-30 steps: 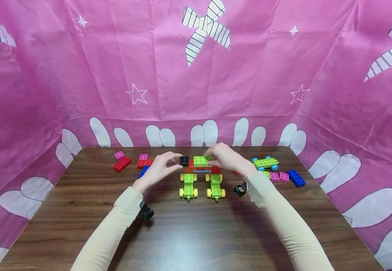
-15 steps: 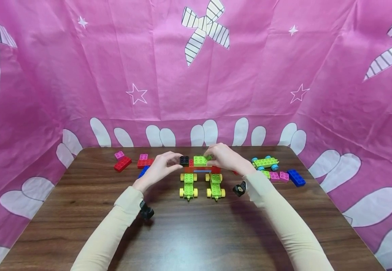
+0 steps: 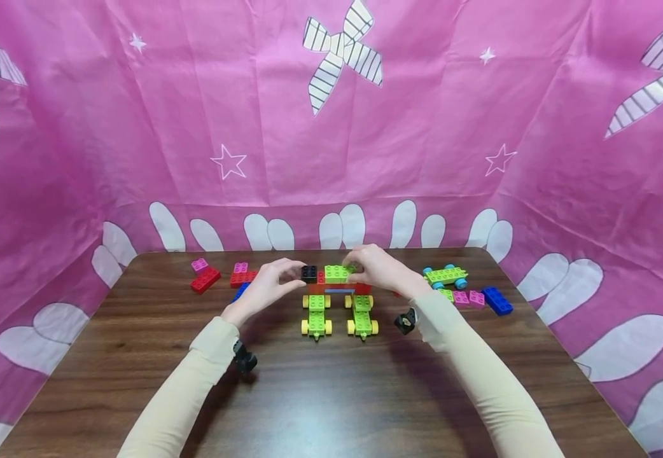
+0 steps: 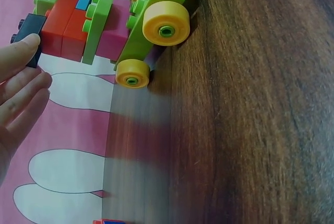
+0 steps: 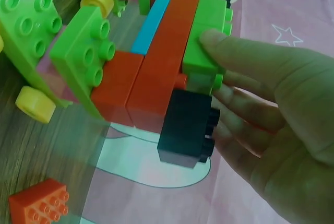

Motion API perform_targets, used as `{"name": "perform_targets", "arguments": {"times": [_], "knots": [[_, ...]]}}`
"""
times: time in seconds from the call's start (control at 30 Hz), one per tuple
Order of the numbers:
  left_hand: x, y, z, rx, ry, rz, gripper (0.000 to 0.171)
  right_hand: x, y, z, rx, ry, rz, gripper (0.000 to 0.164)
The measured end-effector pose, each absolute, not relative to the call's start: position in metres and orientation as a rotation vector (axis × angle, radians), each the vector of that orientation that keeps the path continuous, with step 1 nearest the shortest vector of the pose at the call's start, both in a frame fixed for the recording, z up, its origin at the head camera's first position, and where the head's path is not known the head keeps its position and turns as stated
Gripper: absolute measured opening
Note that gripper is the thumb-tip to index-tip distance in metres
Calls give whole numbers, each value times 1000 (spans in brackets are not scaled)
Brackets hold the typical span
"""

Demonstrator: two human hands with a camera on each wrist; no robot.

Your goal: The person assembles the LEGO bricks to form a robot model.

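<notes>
The green block sits on the red bricks, pinched in the right hand; the left hand pinches the black block at one end. Uneven pressing could tip everything (those wheeled bases might roll).

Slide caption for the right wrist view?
Right hand grips a green block on a red layer, between two black blocks.

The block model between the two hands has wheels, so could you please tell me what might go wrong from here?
It might roll on its yellow wheels if nudged. Also, if the left hand, pinching a black block, and the right hand, pinching the green block, push unevenly, the red blocks beneath might come loose.
</notes>
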State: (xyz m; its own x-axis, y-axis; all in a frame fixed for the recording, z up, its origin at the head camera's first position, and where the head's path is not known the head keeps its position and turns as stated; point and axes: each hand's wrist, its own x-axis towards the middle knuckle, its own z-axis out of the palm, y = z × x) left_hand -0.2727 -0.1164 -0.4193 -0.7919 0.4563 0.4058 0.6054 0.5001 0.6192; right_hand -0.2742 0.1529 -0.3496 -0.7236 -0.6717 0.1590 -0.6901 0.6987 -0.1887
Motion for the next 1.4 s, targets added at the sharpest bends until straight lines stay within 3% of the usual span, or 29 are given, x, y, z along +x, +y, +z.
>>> {"name": "perform_targets", "arguments": {"times": [1.4], "knots": [[-273, -116, -417, -897, -2571, -1188, 37, -276, 166, -354, 1108, -2808, 284, 32]]}}
